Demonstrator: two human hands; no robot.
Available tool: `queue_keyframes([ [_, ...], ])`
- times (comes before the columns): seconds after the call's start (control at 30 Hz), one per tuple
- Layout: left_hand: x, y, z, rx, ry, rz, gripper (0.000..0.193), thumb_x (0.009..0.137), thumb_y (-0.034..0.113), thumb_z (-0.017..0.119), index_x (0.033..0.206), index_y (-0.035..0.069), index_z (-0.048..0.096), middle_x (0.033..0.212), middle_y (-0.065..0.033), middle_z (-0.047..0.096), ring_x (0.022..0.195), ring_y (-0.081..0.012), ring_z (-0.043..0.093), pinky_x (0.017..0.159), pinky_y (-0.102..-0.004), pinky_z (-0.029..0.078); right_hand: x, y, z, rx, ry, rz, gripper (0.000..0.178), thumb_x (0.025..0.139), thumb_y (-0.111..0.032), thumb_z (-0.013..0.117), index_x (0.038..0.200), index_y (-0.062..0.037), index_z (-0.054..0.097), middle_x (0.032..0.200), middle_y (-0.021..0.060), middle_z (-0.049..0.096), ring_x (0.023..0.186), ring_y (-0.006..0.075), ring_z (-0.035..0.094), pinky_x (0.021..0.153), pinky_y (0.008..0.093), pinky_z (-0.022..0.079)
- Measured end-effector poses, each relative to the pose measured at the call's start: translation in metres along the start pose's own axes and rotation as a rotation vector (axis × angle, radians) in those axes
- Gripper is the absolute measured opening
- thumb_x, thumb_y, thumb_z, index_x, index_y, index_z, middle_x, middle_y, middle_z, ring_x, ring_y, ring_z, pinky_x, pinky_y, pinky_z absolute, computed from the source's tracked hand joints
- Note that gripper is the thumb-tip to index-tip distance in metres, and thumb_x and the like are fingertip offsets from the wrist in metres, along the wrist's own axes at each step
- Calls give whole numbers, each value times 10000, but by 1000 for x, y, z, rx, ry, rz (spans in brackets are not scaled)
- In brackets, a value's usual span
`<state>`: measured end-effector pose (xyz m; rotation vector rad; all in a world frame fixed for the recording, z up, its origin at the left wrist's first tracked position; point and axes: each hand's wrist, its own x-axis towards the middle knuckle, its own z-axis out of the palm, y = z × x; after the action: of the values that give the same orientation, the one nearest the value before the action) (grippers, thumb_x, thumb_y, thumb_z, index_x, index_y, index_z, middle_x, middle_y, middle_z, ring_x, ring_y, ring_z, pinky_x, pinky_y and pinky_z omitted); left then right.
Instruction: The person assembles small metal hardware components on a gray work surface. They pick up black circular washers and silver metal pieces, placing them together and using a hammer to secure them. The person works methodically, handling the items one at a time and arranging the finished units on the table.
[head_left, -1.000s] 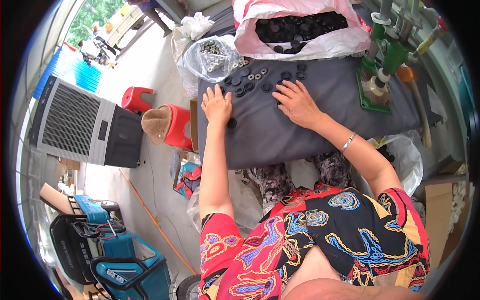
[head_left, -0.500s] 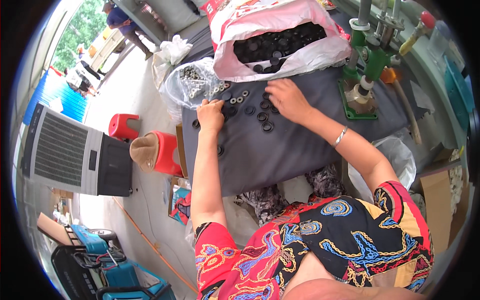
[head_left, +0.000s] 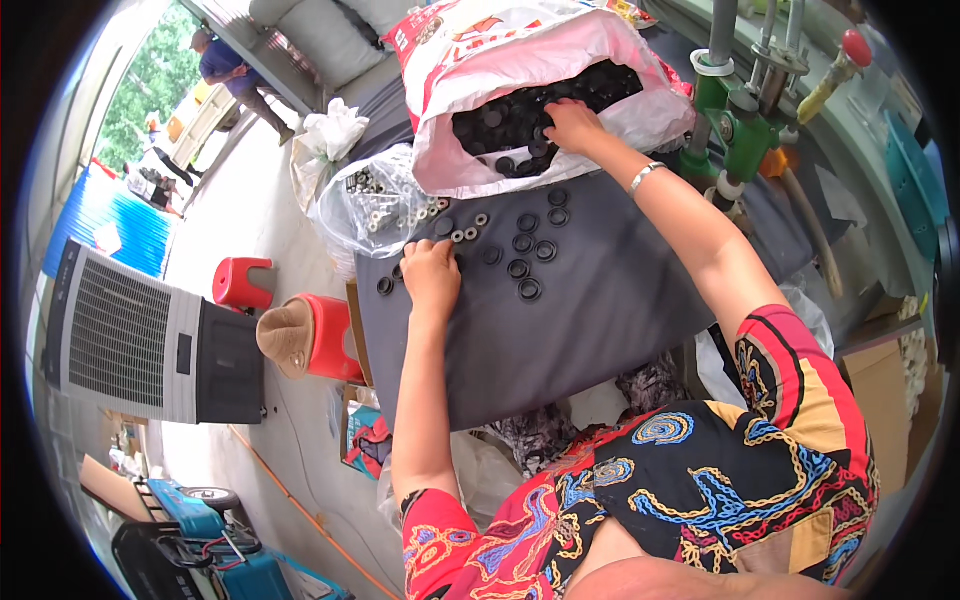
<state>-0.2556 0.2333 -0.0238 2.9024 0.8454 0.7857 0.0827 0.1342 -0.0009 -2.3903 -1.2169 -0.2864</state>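
My right hand [head_left: 573, 126] reaches into the mouth of a large white and red sack [head_left: 445, 165], fingers apart on a heap of small black round parts [head_left: 497, 122]. A bracelet circles that wrist. On the dark cloth, my left hand [head_left: 431, 278] is closed, its bent fingertips pointing away from me; what they hold, if anything, is hidden. Black rings [head_left: 529, 289] lie scattered to its right, and another black ring [head_left: 385, 286] lies to its left. Small pale washers [head_left: 471, 234] sit just beyond it, by a black disc [head_left: 444, 226].
A clear plastic bag [head_left: 345, 215] with small pale and dark parts lies at the table's left corner. A green hand press [head_left: 745, 140] with a red-knobbed lever [head_left: 856, 48] stands at the right. Red stools [head_left: 333, 335] and a grey air cooler [head_left: 120, 335] are at the left.
My right hand has moved from the rings on the cloth up into the sack. My left hand stays by the rings, appearing slightly lower in view. The whole view has shifted a little.
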Motion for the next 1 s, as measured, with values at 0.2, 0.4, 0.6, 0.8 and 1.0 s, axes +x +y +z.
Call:
queue_keyframes([
  [0.2, 1, 77, -16, -232, 152, 294, 304, 800, 114, 670, 1102, 77, 670, 1180, -145, 624, 1102, -337, 564, 934, -457, 423, 28, 20, 6, -58, -79, 155, 404, 849, -361, 646, 1169, -114, 639, 1279, 162, 571, 1193, 390, 527, 955, 513, 469],
  [0.4, 7, 144, 25, -131, -76, 445, 497, 873, 359, 610, 1281, 79, 558, 1387, -161, 487, 1298, -354, 438, 1030, -552, 351, 47, 11, 13, -55, -97, 116, 491, 847, -440, 622, 1177, -77, 623, 1231, 185, 614, 1154, 383, 569, 1002, 471, 448],
  [0.6, -7, 108, 28, -39, -224, 380, 573, 912, 409, 546, 1339, 27, 516, 1466, -137, 419, 1349, -340, 386, 1082, -550, 302, 52, 29, 0, -95, -161, 362, 789, 837, -572, 619, 1501, -319, 275, 1608, 82, 125, 1464, 387, 102, 1037, 746, 231],
  [0.8, -28, 61, 2, 96, -221, 290, 530, 920, 376, 544, 1332, 43, 529, 1445, -132, 445, 1361, -326, 373, 1104, -524, 273, 54, 25, -21, -173, -98, 444, 915, 794, -650, 627, 1521, -236, 256, 1572, 134, 207, 1415, 459, 200, 1029, 716, 278],
  [1.0, -7, 70, -12, -306, 48, 272, 318, 855, 175, 656, 1132, 20, 651, 1228, -162, 612, 1140, -355, 562, 959, -450, 436, 60, 32, -7, -33, -104, 358, 888, 768, -662, 645, 1442, -130, 420, 1478, 139, 399, 1328, 448, 386, 1022, 621, 366],
])
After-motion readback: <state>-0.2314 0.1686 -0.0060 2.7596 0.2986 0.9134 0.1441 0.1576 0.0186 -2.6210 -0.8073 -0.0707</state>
